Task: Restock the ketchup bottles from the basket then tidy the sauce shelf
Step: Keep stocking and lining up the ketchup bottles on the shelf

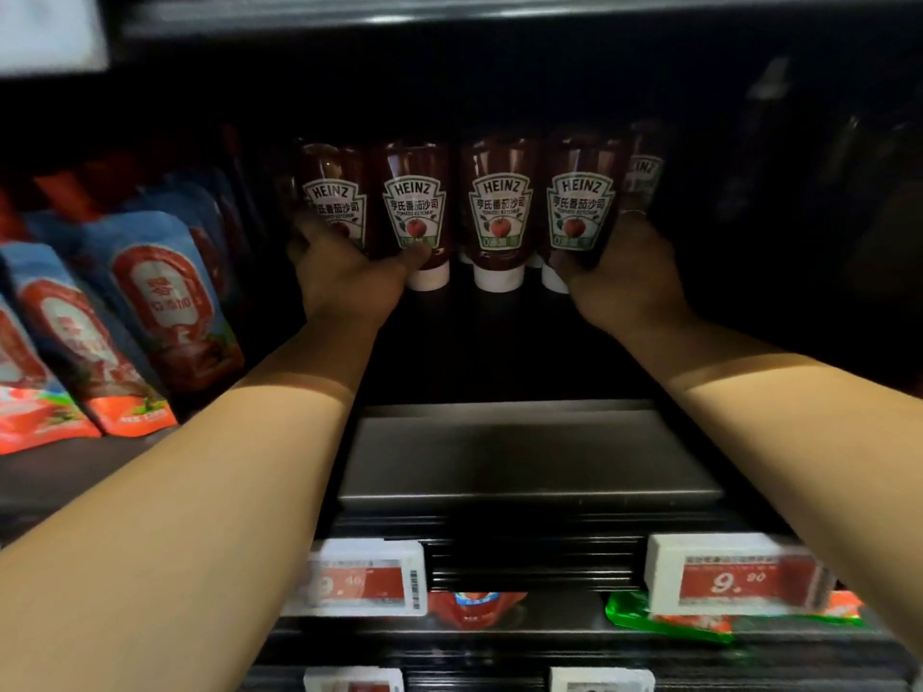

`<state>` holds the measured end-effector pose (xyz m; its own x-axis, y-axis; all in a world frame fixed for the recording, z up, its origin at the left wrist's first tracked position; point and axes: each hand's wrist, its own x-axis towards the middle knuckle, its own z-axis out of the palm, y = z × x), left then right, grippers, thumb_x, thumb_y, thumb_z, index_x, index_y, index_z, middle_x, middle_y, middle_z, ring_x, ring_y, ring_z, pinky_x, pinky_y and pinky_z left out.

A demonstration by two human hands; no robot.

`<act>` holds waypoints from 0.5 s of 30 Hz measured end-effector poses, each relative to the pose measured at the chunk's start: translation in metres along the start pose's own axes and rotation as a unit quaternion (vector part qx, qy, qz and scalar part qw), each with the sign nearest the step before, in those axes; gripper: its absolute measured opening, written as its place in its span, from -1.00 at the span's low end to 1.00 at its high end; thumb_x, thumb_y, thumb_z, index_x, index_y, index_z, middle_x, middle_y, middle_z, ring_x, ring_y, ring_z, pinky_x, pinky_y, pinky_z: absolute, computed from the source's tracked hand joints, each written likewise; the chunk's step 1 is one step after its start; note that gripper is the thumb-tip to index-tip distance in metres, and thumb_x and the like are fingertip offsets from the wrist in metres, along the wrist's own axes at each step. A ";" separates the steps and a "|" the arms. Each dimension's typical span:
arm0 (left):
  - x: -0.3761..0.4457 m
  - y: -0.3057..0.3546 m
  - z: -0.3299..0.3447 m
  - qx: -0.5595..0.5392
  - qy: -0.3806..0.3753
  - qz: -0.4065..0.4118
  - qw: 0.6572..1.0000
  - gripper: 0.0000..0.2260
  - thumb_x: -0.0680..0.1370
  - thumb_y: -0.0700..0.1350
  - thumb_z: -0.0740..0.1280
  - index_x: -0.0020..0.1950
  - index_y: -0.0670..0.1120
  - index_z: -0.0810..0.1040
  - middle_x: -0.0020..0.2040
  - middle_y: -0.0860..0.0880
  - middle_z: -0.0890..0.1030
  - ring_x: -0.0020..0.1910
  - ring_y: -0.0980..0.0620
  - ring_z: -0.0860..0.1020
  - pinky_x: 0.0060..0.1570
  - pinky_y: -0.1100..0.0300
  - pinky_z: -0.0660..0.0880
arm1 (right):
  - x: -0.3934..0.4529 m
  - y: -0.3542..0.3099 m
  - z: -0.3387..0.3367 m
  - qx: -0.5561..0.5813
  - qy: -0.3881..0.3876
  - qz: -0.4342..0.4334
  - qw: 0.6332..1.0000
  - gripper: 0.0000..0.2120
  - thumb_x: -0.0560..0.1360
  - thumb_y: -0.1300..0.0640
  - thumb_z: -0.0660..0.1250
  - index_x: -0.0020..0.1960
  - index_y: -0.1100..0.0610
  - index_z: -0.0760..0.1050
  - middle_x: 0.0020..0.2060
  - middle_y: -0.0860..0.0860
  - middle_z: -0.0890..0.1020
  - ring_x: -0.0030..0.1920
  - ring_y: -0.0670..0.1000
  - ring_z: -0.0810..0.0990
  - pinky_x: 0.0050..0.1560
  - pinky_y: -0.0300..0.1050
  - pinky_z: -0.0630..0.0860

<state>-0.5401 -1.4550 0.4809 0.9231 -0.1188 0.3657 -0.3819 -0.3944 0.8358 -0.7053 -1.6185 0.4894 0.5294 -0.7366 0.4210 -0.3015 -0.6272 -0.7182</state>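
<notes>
Four ketchup bottles stand cap-down in a row across the back of the shelf, a fifth bottle behind the row's right end. Left hand at the row's left end, right hand at its right end. Pouches lean at the shelf's left side. Two price tags hang on the front edge.

Dark red ketchup bottles with white caps, blue-and-red pouches, red price tags

Dim, shadowed shelf recess; forearms lit from the front; edges blurred, bowed.
</notes>
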 end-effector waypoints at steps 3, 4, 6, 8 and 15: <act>0.002 0.000 0.002 0.013 0.007 -0.001 1.000 0.08 0.25 0.21 0.62 0.58 -0.09 0.11 0.52 -0.14 0.30 0.49 -0.13 0.30 0.37 0.09 0.30 | 0.001 0.002 0.004 0.010 0.000 -0.021 1.000 -0.44 0.50 0.04 0.49 0.43 0.14 0.40 0.33 0.07 0.58 0.35 0.08 0.53 0.33 -0.12 0.47; 0.003 -0.001 0.002 0.014 0.009 -0.001 1.000 0.07 0.25 0.21 0.62 0.58 -0.09 0.12 0.52 -0.14 0.30 0.49 -0.13 0.30 0.37 0.09 0.29 | 0.001 0.002 0.005 0.015 0.001 -0.025 1.000 -0.44 0.50 0.05 0.50 0.42 0.14 0.40 0.31 0.07 0.59 0.34 0.08 0.54 0.32 -0.11 0.48; 0.004 -0.002 0.002 0.014 0.007 -0.004 1.000 0.07 0.26 0.21 0.62 0.58 -0.08 0.11 0.52 -0.14 0.30 0.49 -0.14 0.29 0.40 0.08 0.28 | 0.002 0.003 0.006 0.023 0.000 -0.025 0.999 -0.44 0.49 0.07 0.51 0.41 0.16 0.41 0.30 0.07 0.59 0.33 0.08 0.54 0.34 -0.06 0.48; 0.005 -0.002 0.001 0.004 0.002 -0.009 1.000 0.06 0.25 0.20 0.62 0.57 -0.07 0.13 0.51 -0.14 0.32 0.48 -0.14 0.32 0.41 0.05 0.30 | 0.002 0.004 0.005 0.034 -0.003 -0.024 0.999 -0.42 0.48 0.10 0.51 0.42 0.16 0.38 0.31 0.08 0.58 0.35 0.08 0.53 0.35 -0.01 0.48; 0.005 -0.005 0.001 -0.016 -0.002 -0.013 1.000 0.07 0.21 0.21 0.64 0.56 -0.05 0.16 0.49 -0.12 0.34 0.45 -0.15 0.38 0.40 -0.01 0.38 | 0.004 0.009 0.003 0.043 -0.023 -0.027 0.998 -0.42 0.50 0.07 0.51 0.44 0.16 0.39 0.33 0.07 0.56 0.36 0.06 0.51 0.35 -0.06 0.46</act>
<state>-0.5333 -1.4547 0.4781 0.9330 -0.1119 0.3422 -0.3588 -0.3678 0.8579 -0.7036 -1.6258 0.4831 0.5796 -0.6887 0.4356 -0.2043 -0.6403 -0.7405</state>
